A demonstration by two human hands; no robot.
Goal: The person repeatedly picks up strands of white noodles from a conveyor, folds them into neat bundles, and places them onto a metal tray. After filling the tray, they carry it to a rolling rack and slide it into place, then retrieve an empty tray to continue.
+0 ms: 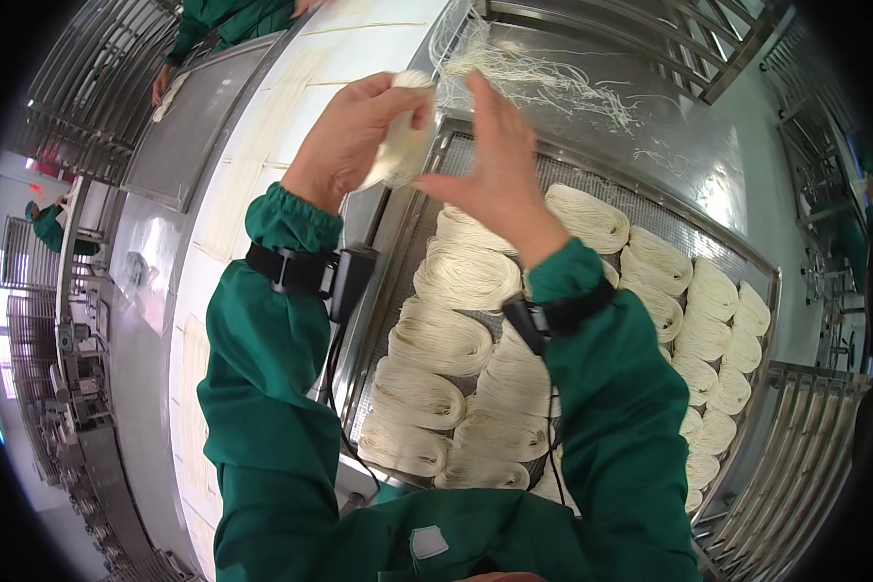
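My left hand (354, 131) is closed around a folded bundle of pale noodles (398, 153), above the tray's far left corner. Just right of the bundle is my right hand (504, 179), fingers apart and thumb stretched toward the bundle's lower end. Whether that thumb touches the noodles I cannot tell. Below my hands lies a metal mesh tray (640, 206) with rows of folded noodle bundles (468, 275). My right forearm hides part of the middle rows.
Left of the tray runs a white conveyor belt (247, 179) carrying flat noodle strands. Loose noodles (553, 82) lie scattered on the steel table beyond the tray. Metal racks (786, 466) stand at the right. Another person in a green sleeve (225, 19) works at the far left.
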